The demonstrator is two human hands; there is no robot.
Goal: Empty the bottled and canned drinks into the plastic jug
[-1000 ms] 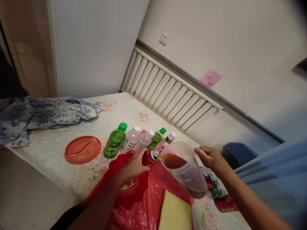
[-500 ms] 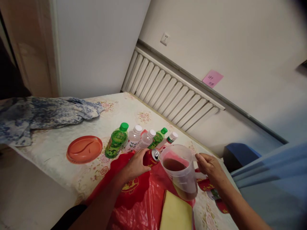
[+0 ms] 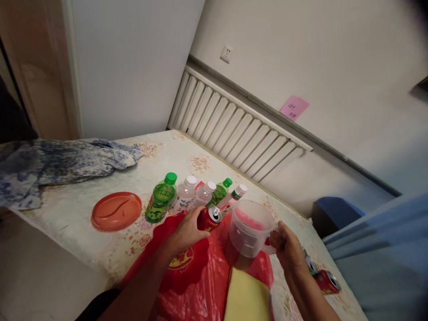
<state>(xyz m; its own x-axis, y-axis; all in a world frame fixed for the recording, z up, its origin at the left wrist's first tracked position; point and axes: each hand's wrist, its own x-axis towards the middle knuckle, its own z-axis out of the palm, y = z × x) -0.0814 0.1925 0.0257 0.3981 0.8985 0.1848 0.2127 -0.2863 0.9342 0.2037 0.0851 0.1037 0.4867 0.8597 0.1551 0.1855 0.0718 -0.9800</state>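
Note:
My left hand (image 3: 190, 232) is wrapped round a red drink can (image 3: 211, 218), whose opened top faces up and towards the right. Just right of the can, a clear plastic measuring jug (image 3: 249, 232) holds brown liquid in its lower part. The jug's handle is gripped by my right hand (image 3: 288, 244); can and jug are slightly apart. Below both hands lies a red plastic sheet (image 3: 210, 285) with a scalloped red tray (image 3: 187, 272) on it. A folded yellow cloth (image 3: 246, 296) rests in front of the jug.
Behind the can stand green-capped bottles (image 3: 162, 197) and white-capped bottles (image 3: 185, 194). An orange plate (image 3: 116, 211) lies to the left, near patterned fabric (image 3: 83, 162). Opened cans (image 3: 327, 282) lie at the right. A radiator (image 3: 234, 120) runs along the wall.
The jug has gone from tilted towards the can to nearly upright, its liquid settling lower. My right hand has turned and dropped with it. The can now shows its opened top.

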